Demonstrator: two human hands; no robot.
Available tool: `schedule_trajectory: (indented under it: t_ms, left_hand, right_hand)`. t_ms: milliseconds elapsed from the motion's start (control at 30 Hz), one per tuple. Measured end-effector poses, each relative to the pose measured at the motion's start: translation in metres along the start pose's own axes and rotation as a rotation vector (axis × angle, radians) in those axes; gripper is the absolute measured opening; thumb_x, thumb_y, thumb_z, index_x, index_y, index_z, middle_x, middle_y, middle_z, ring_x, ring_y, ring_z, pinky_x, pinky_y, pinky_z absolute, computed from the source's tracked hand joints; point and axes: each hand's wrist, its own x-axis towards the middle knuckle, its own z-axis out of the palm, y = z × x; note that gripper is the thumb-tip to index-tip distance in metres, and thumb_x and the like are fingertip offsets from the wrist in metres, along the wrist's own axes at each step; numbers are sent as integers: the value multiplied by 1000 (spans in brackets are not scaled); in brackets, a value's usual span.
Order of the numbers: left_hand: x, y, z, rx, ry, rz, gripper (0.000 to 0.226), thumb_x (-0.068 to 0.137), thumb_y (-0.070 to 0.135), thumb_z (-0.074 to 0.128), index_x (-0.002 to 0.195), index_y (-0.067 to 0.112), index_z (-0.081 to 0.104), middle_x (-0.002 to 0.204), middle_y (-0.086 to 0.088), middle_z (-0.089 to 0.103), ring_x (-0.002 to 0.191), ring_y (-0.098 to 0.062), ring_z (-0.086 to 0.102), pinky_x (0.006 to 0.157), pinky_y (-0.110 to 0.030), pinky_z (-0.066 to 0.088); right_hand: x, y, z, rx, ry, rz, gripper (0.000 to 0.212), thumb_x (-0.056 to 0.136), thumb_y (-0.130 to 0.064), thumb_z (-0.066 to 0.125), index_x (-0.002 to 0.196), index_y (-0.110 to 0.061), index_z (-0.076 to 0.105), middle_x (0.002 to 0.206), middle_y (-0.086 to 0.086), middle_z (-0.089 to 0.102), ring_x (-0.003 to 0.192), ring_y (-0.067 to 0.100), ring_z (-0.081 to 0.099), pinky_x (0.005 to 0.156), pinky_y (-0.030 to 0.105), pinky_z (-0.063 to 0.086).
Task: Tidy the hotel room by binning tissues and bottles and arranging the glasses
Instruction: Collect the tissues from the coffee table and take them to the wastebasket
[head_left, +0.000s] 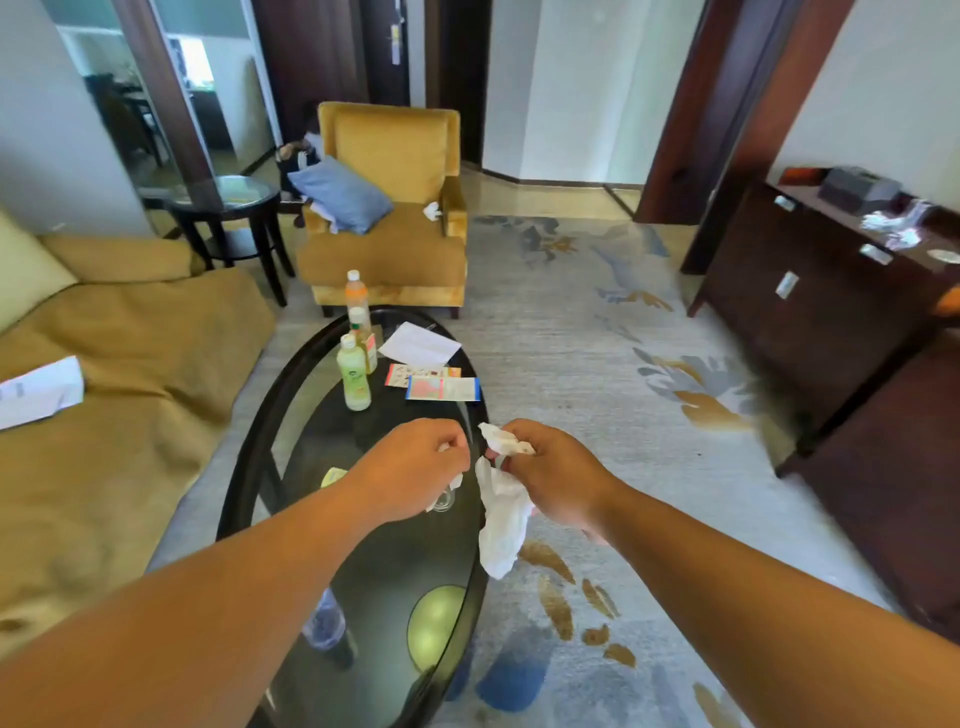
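Observation:
My right hand (553, 475) grips crumpled white tissues (501, 519) that hang down beside the right rim of the oval glass coffee table (244, 457). My left hand (415, 467) is curled over the table, a bit of white tissue showing at its fingers, above a small glass (444, 501). Three drink bottles stand at the table's far end: a pale green one (354, 379), one behind it (362, 332), and an orange-labelled one (356, 291). A clear bottle (324, 621) stands under my left forearm. Another tissue (432, 210) lies on the yellow armchair (387, 249).
Papers and leaflets (431, 369) lie at the table's far right. A sofa (119, 374) with a paper on it runs along the left. A round side table (228, 208) stands behind it. A dark sideboard (810, 291) with crumpled tissues (891, 228) is on the right. Patterned carpet covers the floor.

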Motion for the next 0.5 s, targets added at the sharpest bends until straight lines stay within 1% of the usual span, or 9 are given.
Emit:
schedule_trajectory:
  t_ms: [33, 100, 167, 200, 267, 367, 400, 500]
  left_hand:
    - [-1, 10, 3, 3, -15, 18, 19, 85, 22, 51, 72, 22, 64, 56, 12, 57, 52, -7, 52, 49, -24, 36]
    - [-2, 29, 9, -2, -44, 57, 19, 83, 25, 51, 70, 23, 64, 62, 8, 60, 51, -6, 52, 50, -27, 39]
    - [-3, 52, 17, 2, -75, 101, 18, 82, 27, 50, 72, 21, 64, 67, 3, 63, 54, -9, 55, 53, -32, 41]
    - [-3, 66, 23, 0, -91, 123, 18, 81, 27, 50, 72, 20, 64, 63, 4, 62, 52, -8, 54, 52, -32, 40]
    - [-2, 91, 34, 0, -107, 163, 18, 82, 25, 50, 72, 20, 64, 56, 9, 58, 45, -6, 50, 46, -26, 36]
    - [-1, 142, 61, 55, -115, 250, 19, 85, 22, 51, 72, 22, 64, 62, 13, 61, 50, -5, 54, 44, -17, 36]
    - [-2, 162, 73, 62, -127, 277, 19, 85, 21, 51, 72, 21, 64, 62, 16, 61, 49, -4, 53, 44, -17, 35]
    - [-12, 224, 118, 47, -163, 350, 18, 83, 18, 51, 72, 18, 64, 60, 16, 62, 46, -6, 51, 47, -22, 38]
  right_hand:
    - [-8, 0, -8, 7, 23, 6, 22, 92, -12, 46, 83, -22, 63, 83, 5, 63, 74, 22, 57, 62, 31, 44]
    - [-24, 3, -25, 5, 77, 18, 22, 89, -7, 46, 77, -15, 62, 73, 6, 59, 66, 20, 52, 58, 31, 41]
    - [-41, 9, -46, -11, 141, 35, 21, 86, -4, 44, 79, -9, 63, 71, 8, 57, 63, 20, 49, 56, 30, 38]
    - [-51, 13, -58, -21, 169, 42, 21, 86, -4, 44, 79, -8, 63, 71, 9, 57, 62, 20, 49, 55, 29, 37]
    - [-72, 20, -82, -43, 213, 48, 21, 87, -4, 44, 80, -8, 63, 71, 8, 57, 60, 19, 48, 54, 28, 35]
    - [-115, 38, -128, -64, 301, 72, 21, 85, -6, 46, 77, -12, 64, 68, 3, 58, 58, 16, 48, 52, 26, 35]
    - [-132, 46, -145, -73, 330, 79, 21, 84, -6, 46, 75, -14, 63, 68, 2, 58, 58, 16, 48, 51, 26, 35]
    - [-188, 72, -196, -143, 413, 95, 18, 84, -8, 47, 74, -15, 61, 69, -1, 57, 59, 14, 48, 49, 25, 33]
